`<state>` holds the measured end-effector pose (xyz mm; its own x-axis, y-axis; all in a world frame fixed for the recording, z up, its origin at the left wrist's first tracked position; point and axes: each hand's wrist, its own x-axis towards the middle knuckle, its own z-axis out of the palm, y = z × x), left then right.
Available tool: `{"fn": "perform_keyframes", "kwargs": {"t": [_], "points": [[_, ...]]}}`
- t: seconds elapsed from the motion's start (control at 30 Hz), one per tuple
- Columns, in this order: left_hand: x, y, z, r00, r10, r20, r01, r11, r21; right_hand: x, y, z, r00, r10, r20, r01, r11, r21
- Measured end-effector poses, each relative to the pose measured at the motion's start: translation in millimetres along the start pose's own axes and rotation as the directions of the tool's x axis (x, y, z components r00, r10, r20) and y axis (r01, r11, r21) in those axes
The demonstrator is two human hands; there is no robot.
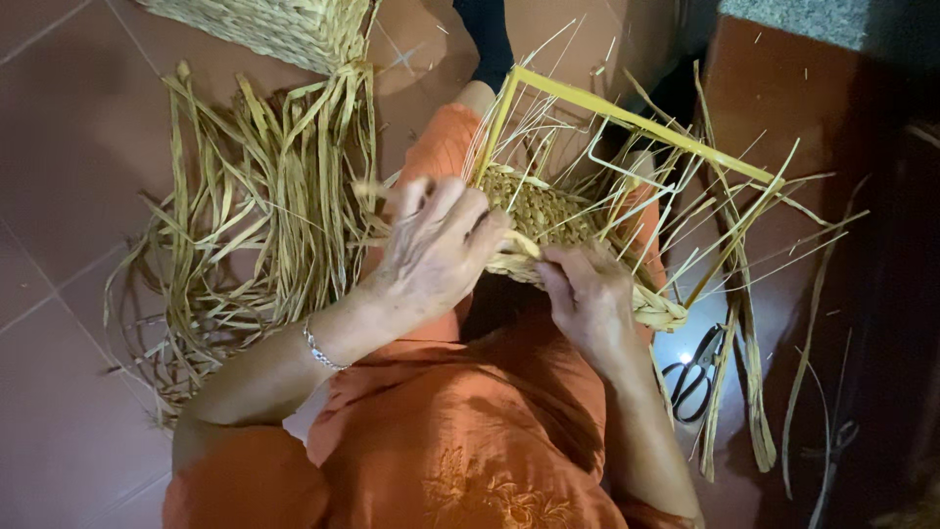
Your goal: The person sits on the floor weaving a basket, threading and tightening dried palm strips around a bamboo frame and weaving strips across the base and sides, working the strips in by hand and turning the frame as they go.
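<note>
Here, a half-woven straw panel (548, 220) resting on the lap, stretched over a yellow frame (636, 122) that tilts up and away from the body. Loose stalks bristling out of the weave on every side, thin and pale, some crossing the frame bars.

Under the panel, orange clothing (470, 431) covering the knees. Beneath that, reddish-brown floor tiles (69, 147), glossy, with pale grout lines. Left of the panel, a big loose heap of flat dried straw strips (255, 225) spread over the tiles. Beyond that heap, at the top edge, the corner of a finished woven basket (284, 29). Right of the panel and lower, black scissors (695, 367) lying on the floor among stray stalks. Far right of the panel, dim and dark; little to make out there.

Left hand (436, 250) palm down on the near left edge of the panel, fingers bent and gathered over the plaited rim, a silver bracelet (318, 348) at the wrist. Right hand (587, 294) just beside it, curled tight, fingertips pinching the thick braided border at the near edge. Both forearms angled inward from the elbows, hands nearly touching.
</note>
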<state>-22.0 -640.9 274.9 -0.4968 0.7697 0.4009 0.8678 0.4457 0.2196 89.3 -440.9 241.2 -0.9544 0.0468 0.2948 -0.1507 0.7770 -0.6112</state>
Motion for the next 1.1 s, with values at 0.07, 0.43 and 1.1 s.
{"fn": "perform_keyframes", "kwargs": {"t": [0.07,0.43,1.1], "points": [[-2.0,4.4,-6.4,0.963,0.066,-0.263,-0.014,0.981,0.195,-0.7,7.1,5.9,0.998,0.066,-0.024,-0.066,0.998,0.014],[7.9,-4.9,108.1,0.885,-0.029,0.465,0.129,0.974,-0.186,-4.0,0.8,0.0,0.965,0.257,0.045,-0.261,0.945,0.197],[-46.0,12.0,74.0,0.940,-0.250,0.233,0.283,0.190,-0.940,3.4,5.6,19.6,0.960,0.232,-0.157,-0.203,0.962,0.180]]}}
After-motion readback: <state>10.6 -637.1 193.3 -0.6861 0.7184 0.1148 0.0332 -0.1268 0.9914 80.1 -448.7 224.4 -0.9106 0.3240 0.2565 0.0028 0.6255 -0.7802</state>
